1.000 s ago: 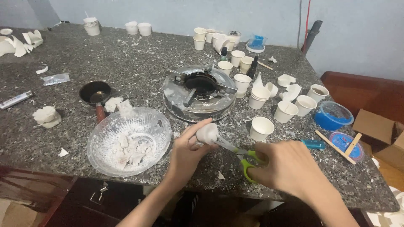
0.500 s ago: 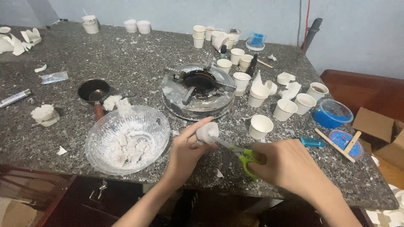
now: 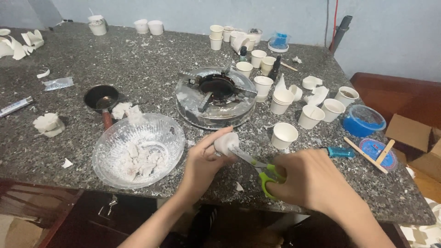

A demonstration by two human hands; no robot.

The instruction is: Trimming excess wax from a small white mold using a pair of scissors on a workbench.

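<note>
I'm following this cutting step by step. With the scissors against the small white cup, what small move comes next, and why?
Probably close the scissors to snip the small white cup. The left hand grips the cup on its side above the table edge, the right hand holds the green handles, and the blades already meet the cup. The glass bowl of white pieces sits close by.

Bare counter (image 3: 138, 55) lies open leftward; glass bowl (image 3: 138, 149), burner (image 3: 216, 96) and perhaps 12 paper cups (image 3: 285, 135) crowd the middle and right.

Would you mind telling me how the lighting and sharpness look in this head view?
Head view: soft, even light with faint shadows; the glass bowl shows mild glints; the left hand, right hand and scissors look reasonably sharp; the table's far edge bows slightly.
</note>
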